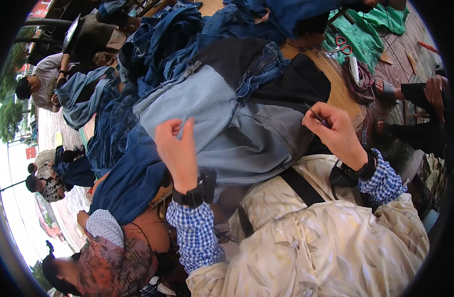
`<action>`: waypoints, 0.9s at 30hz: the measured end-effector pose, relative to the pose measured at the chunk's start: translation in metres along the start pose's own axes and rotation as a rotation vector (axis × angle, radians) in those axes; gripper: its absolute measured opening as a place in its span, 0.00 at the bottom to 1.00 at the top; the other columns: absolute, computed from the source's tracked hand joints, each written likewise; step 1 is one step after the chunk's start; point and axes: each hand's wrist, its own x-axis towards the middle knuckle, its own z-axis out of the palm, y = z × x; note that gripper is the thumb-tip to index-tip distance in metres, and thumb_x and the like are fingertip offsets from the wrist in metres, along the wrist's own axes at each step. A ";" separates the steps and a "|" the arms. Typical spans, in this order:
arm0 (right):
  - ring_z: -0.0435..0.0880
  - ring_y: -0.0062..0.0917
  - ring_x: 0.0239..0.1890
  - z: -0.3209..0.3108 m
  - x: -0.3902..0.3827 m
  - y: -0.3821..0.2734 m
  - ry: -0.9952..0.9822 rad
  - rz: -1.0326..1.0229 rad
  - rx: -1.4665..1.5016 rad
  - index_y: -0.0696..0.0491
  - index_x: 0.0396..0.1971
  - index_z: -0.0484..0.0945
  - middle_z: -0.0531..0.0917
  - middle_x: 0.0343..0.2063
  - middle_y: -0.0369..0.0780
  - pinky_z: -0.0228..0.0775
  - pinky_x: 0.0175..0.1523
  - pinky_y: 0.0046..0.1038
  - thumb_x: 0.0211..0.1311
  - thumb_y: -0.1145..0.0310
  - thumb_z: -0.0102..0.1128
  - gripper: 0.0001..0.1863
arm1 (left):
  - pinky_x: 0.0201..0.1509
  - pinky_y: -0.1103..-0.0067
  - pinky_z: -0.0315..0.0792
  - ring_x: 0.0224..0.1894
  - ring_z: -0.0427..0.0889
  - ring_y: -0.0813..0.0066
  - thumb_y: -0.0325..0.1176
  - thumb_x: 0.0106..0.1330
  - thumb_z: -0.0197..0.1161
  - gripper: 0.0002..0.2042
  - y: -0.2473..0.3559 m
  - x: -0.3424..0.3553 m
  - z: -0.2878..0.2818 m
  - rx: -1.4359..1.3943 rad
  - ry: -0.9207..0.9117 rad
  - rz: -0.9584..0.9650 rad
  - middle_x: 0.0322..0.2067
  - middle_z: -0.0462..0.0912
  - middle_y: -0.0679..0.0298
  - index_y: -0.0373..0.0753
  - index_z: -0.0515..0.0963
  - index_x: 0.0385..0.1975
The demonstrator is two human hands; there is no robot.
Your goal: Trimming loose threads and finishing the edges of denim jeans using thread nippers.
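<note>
Head view: left hand [178,153] parted, right hand [337,129] pinching perhaps snips [315,115]; soft, weighty denim [192,106] should hold best by its seam [168,89].

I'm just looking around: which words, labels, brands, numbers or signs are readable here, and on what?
None can be read.
Small red sign, far left: too small and blurred.
White shirt: dark marks, too small to read.
Light-blue denim: no lettering shows.
</note>
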 end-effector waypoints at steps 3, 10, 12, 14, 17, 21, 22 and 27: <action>0.62 0.08 0.25 0.001 0.001 -0.004 0.001 -0.013 -0.080 0.57 0.30 0.76 0.71 0.21 0.25 0.54 0.29 0.17 0.65 0.67 0.63 0.09 | 0.43 0.70 0.68 0.36 0.76 0.61 0.30 0.59 0.67 0.07 -0.008 0.001 0.015 0.067 -0.083 0.009 0.31 0.76 0.57 0.33 0.77 0.30; 0.63 0.06 0.26 -0.004 0.009 -0.013 0.087 0.027 -0.069 0.57 0.31 0.77 0.70 0.22 0.25 0.54 0.29 0.14 0.65 0.69 0.64 0.08 | 0.37 0.72 0.71 0.29 0.77 0.64 0.27 0.63 0.63 0.05 -0.051 -0.016 -0.019 0.009 0.018 -0.095 0.28 0.79 0.55 0.30 0.77 0.30; 0.64 0.05 0.26 -0.012 0.014 -0.012 0.113 0.039 -0.061 0.57 0.31 0.77 0.71 0.22 0.25 0.54 0.29 0.14 0.65 0.69 0.63 0.08 | 0.38 0.70 0.71 0.32 0.78 0.60 0.26 0.63 0.61 0.05 -0.071 -0.030 -0.046 0.033 0.036 -0.253 0.29 0.78 0.53 0.30 0.76 0.32; 0.65 0.05 0.25 -0.013 0.021 -0.018 0.132 0.005 -0.050 0.58 0.31 0.77 0.73 0.22 0.25 0.55 0.29 0.13 0.65 0.70 0.63 0.07 | 0.37 0.70 0.71 0.30 0.78 0.59 0.26 0.65 0.60 0.06 -0.100 -0.051 -0.076 0.178 -0.053 -0.345 0.28 0.78 0.52 0.30 0.76 0.35; 0.66 0.08 0.24 0.002 0.033 -0.018 0.065 -0.321 -0.216 0.58 0.31 0.77 0.75 0.21 0.28 0.57 0.29 0.14 0.62 0.72 0.66 0.07 | 0.35 0.69 0.71 0.27 0.78 0.60 0.25 0.67 0.58 0.07 -0.143 -0.097 -0.104 0.545 -0.094 -0.241 0.25 0.80 0.53 0.30 0.76 0.41; 0.78 0.26 0.22 0.027 0.033 -0.034 -0.099 -0.590 -0.456 0.55 0.35 0.77 0.79 0.28 0.38 0.69 0.28 0.27 0.52 0.69 0.72 0.13 | 0.30 0.74 0.71 0.24 0.78 0.68 0.28 0.64 0.63 0.05 -0.032 -0.092 -0.074 0.212 0.032 -0.128 0.23 0.79 0.57 0.33 0.79 0.34; 0.77 0.28 0.23 0.030 0.034 -0.029 -0.120 -0.576 -0.533 0.56 0.35 0.77 0.78 0.29 0.38 0.68 0.29 0.27 0.52 0.73 0.70 0.12 | 0.35 0.72 0.72 0.29 0.79 0.63 0.29 0.57 0.69 0.07 -0.015 -0.096 -0.068 0.192 -0.130 0.024 0.29 0.79 0.56 0.34 0.79 0.32; 0.80 0.40 0.30 0.019 0.028 -0.012 -0.101 -0.482 -0.666 0.55 0.32 0.75 0.78 0.30 0.42 0.70 0.32 0.32 0.50 0.78 0.63 0.09 | 0.42 0.68 0.68 0.38 0.76 0.58 0.34 0.51 0.71 0.13 0.009 -0.112 -0.041 0.335 -0.645 0.390 0.31 0.74 0.60 0.39 0.78 0.35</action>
